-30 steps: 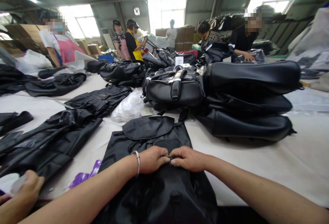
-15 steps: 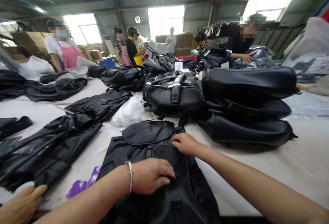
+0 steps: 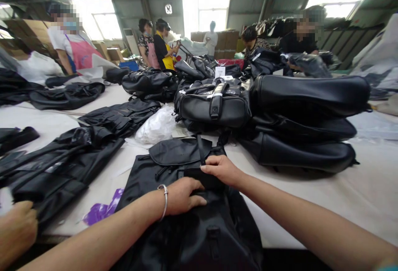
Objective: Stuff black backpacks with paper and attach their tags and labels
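Loosely spread, the left hand (image 3: 184,196) lies palm-down on the backpack (image 3: 195,227), the right hand (image 3: 224,171) pinching a strap (image 3: 200,148).

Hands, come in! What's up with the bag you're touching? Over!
Right hand pinching black strap; left hand on backpack. Backpack lying on table. Stacked bags beyond, not blocking hands.

Left hand (image 3: 185,196) palm-down, loosely parted; right hand (image 3: 222,170) pinching.
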